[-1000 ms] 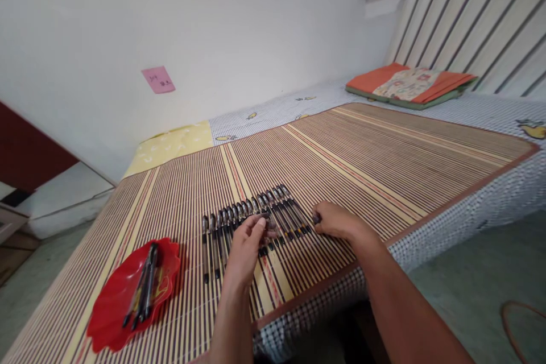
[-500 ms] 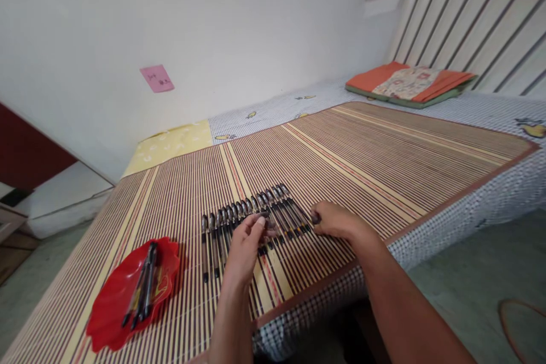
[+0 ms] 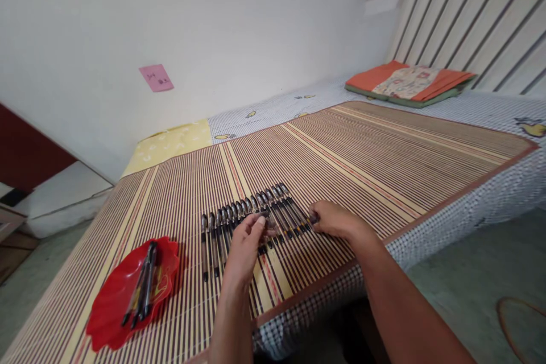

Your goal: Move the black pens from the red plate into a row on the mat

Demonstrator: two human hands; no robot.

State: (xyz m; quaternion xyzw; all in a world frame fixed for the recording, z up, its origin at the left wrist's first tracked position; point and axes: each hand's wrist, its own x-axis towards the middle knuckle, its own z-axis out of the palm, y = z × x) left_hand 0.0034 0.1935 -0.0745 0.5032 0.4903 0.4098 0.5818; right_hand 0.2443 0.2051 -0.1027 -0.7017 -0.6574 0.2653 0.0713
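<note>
Several black-capped pens with clear barrels lie side by side in a slanting row of pens [image 3: 294, 213] on a striped mat, caps pointing away from me. My left hand [image 3: 249, 233] is closed over the middle of the row, thumb and fingers pinching a pen [image 3: 265, 214] whose dark end shows; the rest is mostly hidden. At the row's right end, my right hand [image 3: 333, 218] is closed around a small dark piece [image 3: 314, 218], too covered to name. On the left, a red scalloped plate [image 3: 111, 307] holds a few more pens [image 3: 145, 284].
The striped mat [image 3: 358, 153] covers most of a bed with checked bedding [image 3: 473, 233] along its near edge. Folded orange and green cloth [image 3: 409, 82] lies at the far right by white slats [image 3: 469, 17]. A pink note [image 3: 157, 78] is on the wall.
My right hand has shifted very slightly left, with the dark piece still in its fingers. The left hand, the row of pens and the plate look unchanged.
</note>
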